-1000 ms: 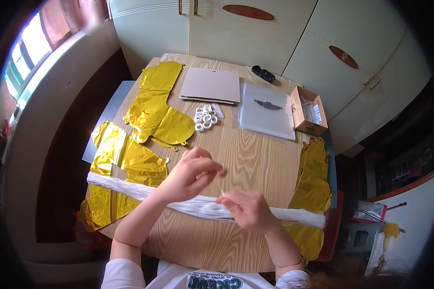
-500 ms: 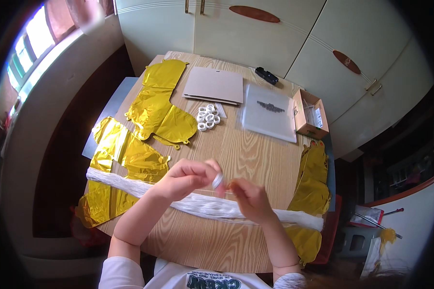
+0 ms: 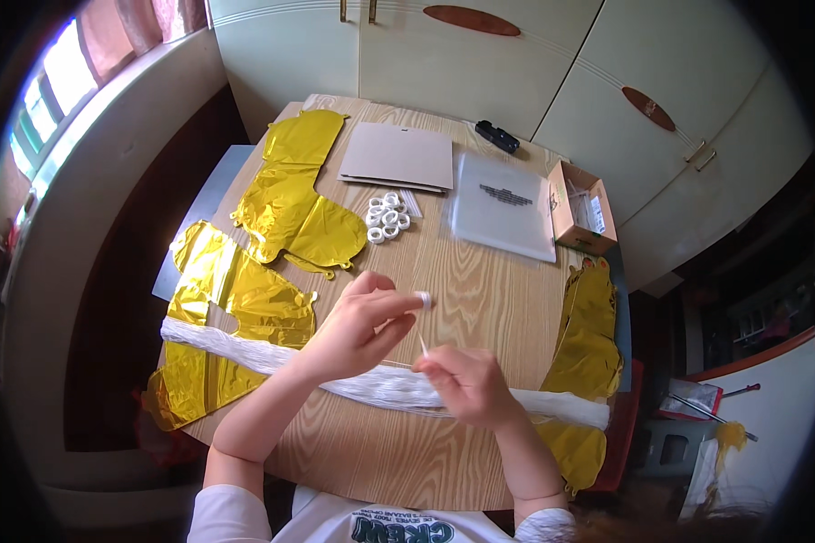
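Note:
My left hand (image 3: 364, 328) hovers above the middle of the table with its fingers curled. A small white ring-shaped roll (image 3: 426, 300) sits at the tip of its index finger. To its right, my right hand (image 3: 466, 382) pinches a thin, pale, pointed strip (image 3: 423, 345), which sticks up between finger and thumb; its exact kind cannot be made out. Beneath both hands a long skein of white string (image 3: 385, 387) stretches across the table. Several similar white rolls (image 3: 388, 218) lie grouped beyond my left hand.
Gold foil balloons lie flat at the left (image 3: 303, 204) and right (image 3: 587, 330) of the wooden table (image 3: 353, 452). Farther back are grey cardboard sheets (image 3: 397, 156), clear plastic sleeves (image 3: 503, 231), a small open box (image 3: 581, 231) and a black object (image 3: 497, 137).
My hands have moved apart. The left rose slightly with the white roll on its fingertip, while the right shifted a little lower and now shows the pale strip upright in its pinch.

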`<state>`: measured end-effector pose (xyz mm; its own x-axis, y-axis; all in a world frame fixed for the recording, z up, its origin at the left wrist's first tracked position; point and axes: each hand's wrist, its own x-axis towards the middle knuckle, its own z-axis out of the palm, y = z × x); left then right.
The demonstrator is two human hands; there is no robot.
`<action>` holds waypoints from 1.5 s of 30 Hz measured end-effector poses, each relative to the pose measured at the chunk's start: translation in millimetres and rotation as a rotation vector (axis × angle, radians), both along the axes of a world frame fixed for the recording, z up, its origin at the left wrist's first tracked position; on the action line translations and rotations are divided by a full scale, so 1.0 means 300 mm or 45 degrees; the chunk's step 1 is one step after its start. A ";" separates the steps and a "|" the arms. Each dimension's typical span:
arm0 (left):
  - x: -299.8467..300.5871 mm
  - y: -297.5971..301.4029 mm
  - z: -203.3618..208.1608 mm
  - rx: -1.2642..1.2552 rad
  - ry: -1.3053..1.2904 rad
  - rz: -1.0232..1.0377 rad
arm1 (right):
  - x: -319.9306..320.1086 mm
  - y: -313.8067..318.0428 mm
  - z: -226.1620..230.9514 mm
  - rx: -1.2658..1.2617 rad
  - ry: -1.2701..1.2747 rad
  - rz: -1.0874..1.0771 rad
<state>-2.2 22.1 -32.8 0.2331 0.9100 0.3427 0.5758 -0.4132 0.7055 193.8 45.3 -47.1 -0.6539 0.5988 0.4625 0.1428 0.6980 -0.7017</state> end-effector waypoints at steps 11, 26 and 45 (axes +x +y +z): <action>0.003 -0.008 -0.008 -0.205 -0.206 -0.197 | -0.003 -0.006 0.011 -0.024 0.074 -0.042; 0.015 -0.008 -0.044 -0.662 -1.122 -0.499 | -0.012 0.008 -0.062 -0.014 -0.044 -0.198; 0.036 -0.007 -0.061 -0.286 -0.565 -0.165 | -0.011 -0.006 -0.019 0.292 0.154 -0.418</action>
